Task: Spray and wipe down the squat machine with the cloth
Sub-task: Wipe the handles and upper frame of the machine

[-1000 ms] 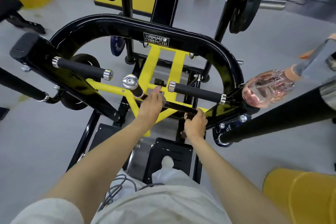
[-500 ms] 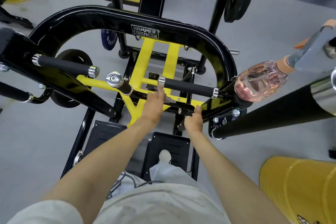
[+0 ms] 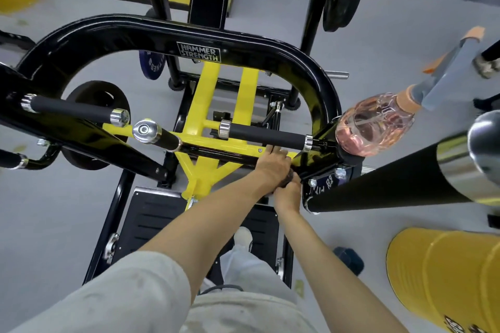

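Since the crossbar runs left to right, the wipe should follow it. The left hand lies straight-fingered on its right end. The dark cloth bunches just below, gripped in the curled right hand, with the bottle further right.

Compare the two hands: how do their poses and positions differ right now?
The left hand lies farther up on the black crossbar; the right hand sits lower, nearer the body. The left hand's fingers stretch out straight; the right hand's curl round a dark wad, probably the cloth. Both meet just below the right foam handle.
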Demonstrator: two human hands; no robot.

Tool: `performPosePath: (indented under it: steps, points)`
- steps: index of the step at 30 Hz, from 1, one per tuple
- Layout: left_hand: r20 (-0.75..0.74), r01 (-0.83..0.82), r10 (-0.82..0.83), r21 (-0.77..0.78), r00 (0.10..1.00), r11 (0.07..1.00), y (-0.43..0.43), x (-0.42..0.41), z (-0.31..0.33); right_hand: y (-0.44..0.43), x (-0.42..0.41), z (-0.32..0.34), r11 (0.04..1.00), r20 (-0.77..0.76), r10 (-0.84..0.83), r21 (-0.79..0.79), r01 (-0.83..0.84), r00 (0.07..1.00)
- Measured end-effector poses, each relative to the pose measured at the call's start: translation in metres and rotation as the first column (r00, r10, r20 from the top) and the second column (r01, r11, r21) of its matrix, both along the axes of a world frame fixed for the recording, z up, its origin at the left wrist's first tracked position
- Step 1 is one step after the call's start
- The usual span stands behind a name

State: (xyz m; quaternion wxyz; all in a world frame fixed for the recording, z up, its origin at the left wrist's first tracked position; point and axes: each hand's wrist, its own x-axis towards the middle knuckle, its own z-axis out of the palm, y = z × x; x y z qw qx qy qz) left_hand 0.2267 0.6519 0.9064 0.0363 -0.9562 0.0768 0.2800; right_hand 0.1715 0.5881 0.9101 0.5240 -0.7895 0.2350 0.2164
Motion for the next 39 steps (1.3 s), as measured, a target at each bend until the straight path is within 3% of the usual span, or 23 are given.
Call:
performPosePath:
  steps: [4, 9, 12, 15, 21, 24, 28, 31, 35, 39]
  points:
    - [-0.100, -0.177, 0.175, -0.003, 0.979, 0.984, -0.001, 0.017, 0.007, -0.001, 0.006, 0.003, 1.000, 0.046, 0.019, 0.016, -0.020, 0.999]
    - [-0.335, -0.140, 0.115, -0.050, 0.935, 0.989, 0.032, 0.021, 0.027, -0.003, 0.010, 0.003, 0.968, -0.031, 0.206, -0.142, -0.208, 0.978]
    - [-0.335, -0.228, 0.195, -0.063, 0.922, 0.972, 0.058, 0.011, 0.034, 0.004, 0.009, 0.004, 0.944, -0.026, 0.256, -0.207, -0.256, 0.966]
    - [-0.308, -0.428, 0.379, -0.109, 0.872, 0.897, 0.085, -0.001, 0.030, 0.011, 0.006, 0.006, 0.888, -0.016, 0.350, -0.314, -0.337, 0.937]
    - [-0.468, -0.319, 0.334, 0.115, 0.818, 0.941, 0.122, -0.004, 0.044, 0.023, 0.008, 0.010, 0.809, -0.024, 0.466, -0.394, -0.437, 0.884]
    - [-0.405, -0.462, 0.484, 0.159, 0.776, 0.873, 0.130, -0.007, 0.050, 0.024, 0.012, 0.012, 0.789, -0.029, 0.485, -0.417, -0.452, 0.874]
    - [-0.235, -0.308, 0.401, 0.349, 0.886, 0.885, 0.132, -0.015, 0.061, 0.027, 0.013, 0.014, 0.781, -0.027, 0.494, -0.426, -0.457, 0.869]
    - [-0.239, -0.196, 0.386, 0.564, 0.891, 0.802, 0.137, -0.022, 0.069, 0.029, 0.012, 0.015, 0.779, -0.033, 0.503, -0.415, -0.470, 0.864]
    - [-0.257, -0.103, 0.385, 0.702, 0.886, 0.705, 0.146, -0.023, 0.084, 0.030, 0.010, 0.013, 0.756, -0.067, 0.530, -0.413, -0.507, 0.845]
    - [-0.315, 0.109, 0.287, 0.822, 0.905, 0.559, 0.139, -0.027, 0.090, 0.033, 0.010, 0.014, 0.747, -0.086, 0.537, -0.413, -0.521, 0.839]
